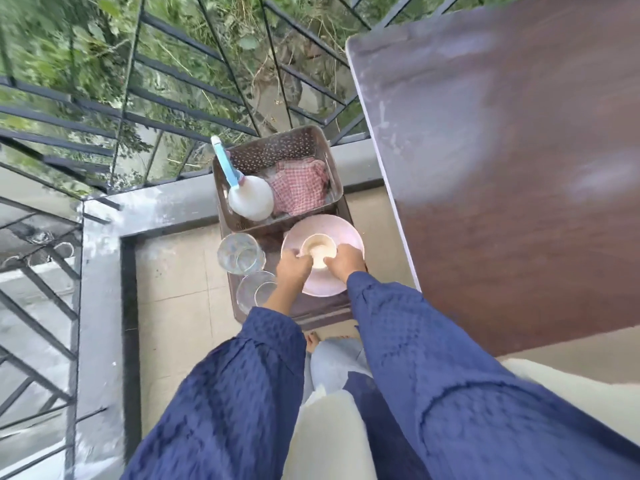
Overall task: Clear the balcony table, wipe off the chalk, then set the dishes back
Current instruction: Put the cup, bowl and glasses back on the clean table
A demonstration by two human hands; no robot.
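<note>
Grip: left hand (pixel 294 269) and right hand (pixel 345 260) pinch small bowl (pixel 317 245) rim | held between them, on pink plate (pixel 334 230)

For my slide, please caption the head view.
Left hand and right hand hold a small bowl on a pink plate.

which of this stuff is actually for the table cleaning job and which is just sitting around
For the job: chalky table, small bowl gripped by left hand and right hand, pink plate, two glasses, spray bottle, checked cloth.

Just lying about: basket and brown stand (only holding things), railing, greenery beyond it.
</note>
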